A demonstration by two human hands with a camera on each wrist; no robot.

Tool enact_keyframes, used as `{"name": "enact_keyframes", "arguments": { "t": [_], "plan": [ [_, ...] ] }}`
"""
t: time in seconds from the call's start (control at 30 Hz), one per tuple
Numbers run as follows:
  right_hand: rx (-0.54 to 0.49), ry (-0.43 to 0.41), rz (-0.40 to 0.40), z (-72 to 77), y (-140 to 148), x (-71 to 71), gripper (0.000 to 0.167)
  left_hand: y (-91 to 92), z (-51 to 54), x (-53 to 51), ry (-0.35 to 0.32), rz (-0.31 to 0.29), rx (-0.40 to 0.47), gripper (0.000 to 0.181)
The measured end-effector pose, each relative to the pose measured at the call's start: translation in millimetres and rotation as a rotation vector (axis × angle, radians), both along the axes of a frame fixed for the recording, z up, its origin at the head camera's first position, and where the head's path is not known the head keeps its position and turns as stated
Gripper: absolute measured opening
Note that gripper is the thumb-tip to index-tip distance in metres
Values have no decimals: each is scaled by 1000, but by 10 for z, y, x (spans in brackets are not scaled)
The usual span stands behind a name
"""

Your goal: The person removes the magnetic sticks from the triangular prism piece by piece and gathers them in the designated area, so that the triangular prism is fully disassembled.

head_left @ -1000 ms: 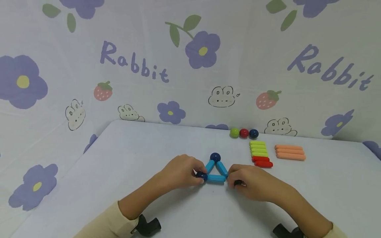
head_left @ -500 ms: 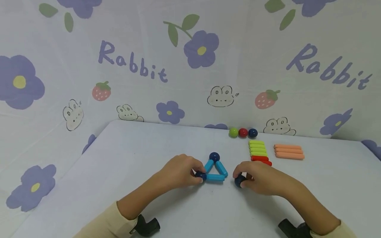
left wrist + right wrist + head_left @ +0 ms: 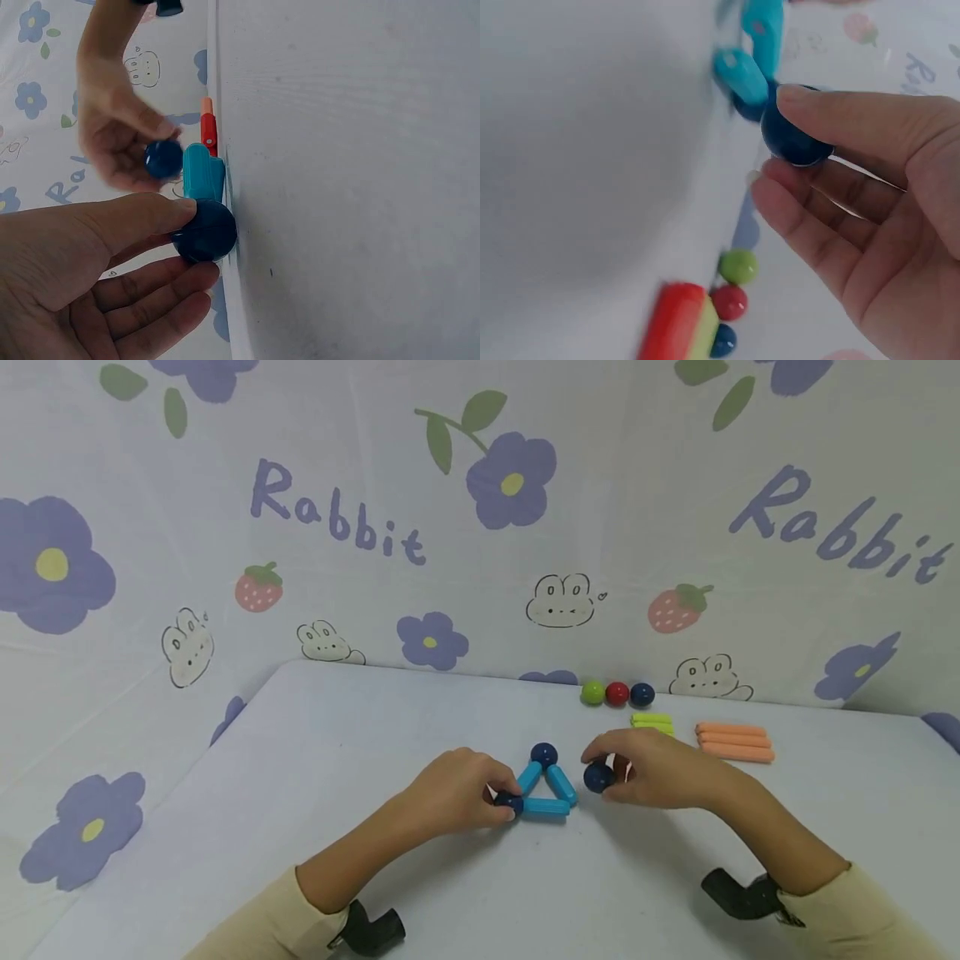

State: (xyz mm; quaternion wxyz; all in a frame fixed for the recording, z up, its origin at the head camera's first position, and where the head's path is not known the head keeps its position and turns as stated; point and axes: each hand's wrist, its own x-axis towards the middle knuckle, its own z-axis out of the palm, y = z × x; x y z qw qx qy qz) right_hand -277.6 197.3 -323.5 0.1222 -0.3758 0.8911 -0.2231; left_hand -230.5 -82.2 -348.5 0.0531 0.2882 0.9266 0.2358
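Three light blue rods form a triangle on the white table; the near rod (image 3: 546, 807) lies crosswise, with a left rod (image 3: 529, 777) and a right rod (image 3: 562, 785) slanting up from it. A dark blue ball (image 3: 543, 755) joins the top corner. At the left corner my left hand (image 3: 453, 793) pinches another dark blue ball (image 3: 206, 234), which touches the rods. The right corner has no ball, and the two rod ends meet there. Just right of it, my right hand (image 3: 663, 768) holds a third dark blue ball (image 3: 796, 135) between thumb and fingers, apart from the rods.
Along the table's back edge sit a green ball (image 3: 592, 693), a red ball (image 3: 617, 694) and a dark blue ball (image 3: 642, 695). Yellow-green rods (image 3: 652, 720) lie partly behind my right hand. Orange rods (image 3: 735, 742) are at the right. Red rods (image 3: 673, 319) show in the right wrist view.
My right hand has drawn back from the triangle's right corner with its ball, then moved farther back over the table, now covering the red rods. My left hand has stayed in place.
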Motion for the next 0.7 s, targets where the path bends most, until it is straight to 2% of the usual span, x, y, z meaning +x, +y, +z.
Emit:
{"name": "enact_keyframes", "arguments": {
  "t": [0.2, 0.3, 0.4, 0.53, 0.7],
  "plan": [
    [-33, 105, -66, 120, -85, -483, 33, -3, 14, 0, -13, 13, -5, 20],
    [-24, 146, -117, 100, -166, -737, 32, 3, 16, -2, -13, 13, -10, 20],
    [35, 190, -172, 43, -275, -944, 30, 8, 18, -3, -4, 15, -16, 20],
    [124, 204, -230, -61, -402, -1123, 31, 14, 19, 2, -5, 21, -12, 20],
    [153, 214, -247, -174, -480, -1224, 29, 13, 20, 16, 15, 16, -18, 20]
  ]
}}
